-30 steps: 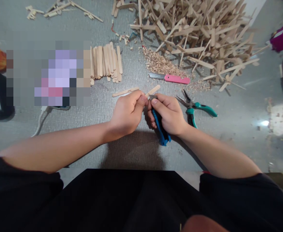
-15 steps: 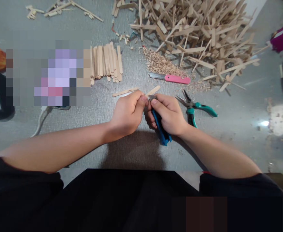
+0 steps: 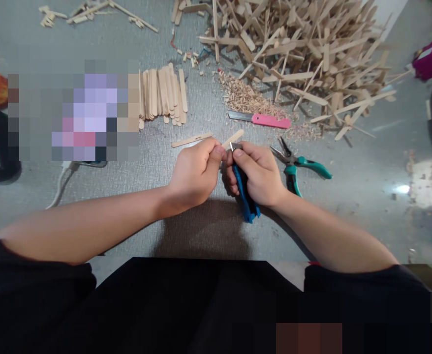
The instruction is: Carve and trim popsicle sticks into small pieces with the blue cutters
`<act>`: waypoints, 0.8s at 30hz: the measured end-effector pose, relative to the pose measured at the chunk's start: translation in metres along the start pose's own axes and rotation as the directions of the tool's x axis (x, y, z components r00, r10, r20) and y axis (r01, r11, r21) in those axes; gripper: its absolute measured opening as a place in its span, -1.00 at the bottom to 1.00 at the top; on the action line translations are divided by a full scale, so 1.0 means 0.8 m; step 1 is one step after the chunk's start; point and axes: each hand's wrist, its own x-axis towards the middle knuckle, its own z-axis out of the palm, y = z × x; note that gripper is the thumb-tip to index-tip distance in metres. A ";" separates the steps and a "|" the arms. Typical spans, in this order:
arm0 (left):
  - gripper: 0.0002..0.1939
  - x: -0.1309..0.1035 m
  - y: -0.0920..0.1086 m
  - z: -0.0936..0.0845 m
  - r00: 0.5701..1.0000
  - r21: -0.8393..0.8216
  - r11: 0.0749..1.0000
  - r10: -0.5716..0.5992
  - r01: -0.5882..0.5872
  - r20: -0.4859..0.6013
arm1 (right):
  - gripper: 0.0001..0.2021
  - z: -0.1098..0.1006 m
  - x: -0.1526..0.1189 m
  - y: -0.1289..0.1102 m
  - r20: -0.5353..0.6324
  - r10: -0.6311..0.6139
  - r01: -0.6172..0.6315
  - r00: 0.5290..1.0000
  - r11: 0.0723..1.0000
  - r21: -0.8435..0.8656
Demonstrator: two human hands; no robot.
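Blade of the blue knife has turned slightly since half a second ago, its tip now catching the light; both hands have otherwise barely shifted. Thin and rounded at its far end, a wooden stick lies pinched between the left hand's thumb and fingers, pointing away to the upper right above the bench. Clenched about the knife's handle, the right hand sets its thumb near the base of the blade, which stands right beside the stick; whether the edge touches the wood cannot be told.

Just beyond the left hand rests another stick, with a slot along it. Past the right hand lies a pink knife, blade toward the left, and to the right of that hand are teal-handled pliers with their jaws apart. Behind the pink knife spreads a pile of wood shavings. Farther out, a large tangled heap of sticks fills the upper right, while a row of sticks lies side by side at left, next to a pixelated patch with a white cable below it.
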 end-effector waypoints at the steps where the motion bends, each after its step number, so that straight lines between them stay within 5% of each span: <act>1: -0.50 0.000 0.000 0.000 1.000 0.002 1.000 -0.001 0.001 -0.001 | -0.58 0.000 0.000 -0.001 0.008 0.009 -0.009 1.000 1.000 -0.012; 24: -0.58 -0.002 0.000 -0.003 0.998 0.128 0.990 0.047 -0.052 0.042 | -0.59 0.003 -0.001 0.008 -0.050 -0.006 0.004 0.999 0.999 -0.042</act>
